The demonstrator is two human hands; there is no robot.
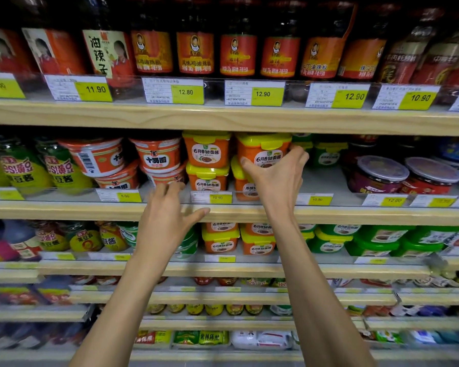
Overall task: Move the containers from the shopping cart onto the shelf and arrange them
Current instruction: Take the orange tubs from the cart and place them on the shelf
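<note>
My right hand [274, 178] grips an orange container with a yellow lid [263, 149], the top one of a stack of two on the middle shelf [223, 211]. The container beneath it [245, 188] is partly hidden by my hand. Just to the left stands another stack of two like containers [206, 160]. My left hand [167, 218] hovers in front of the shelf edge below the red-and-white tubs [158, 154], fingers spread and holding nothing. The shopping cart is out of view.
Green-lidded containers [327, 152] stand behind and right of my right hand, with a bare patch of shelf in front of them. Round tubs with clear lids [406, 176] sit further right. Chilli sauce jars [236, 54] fill the shelf above. More orange and green containers [257, 239] line the shelf below.
</note>
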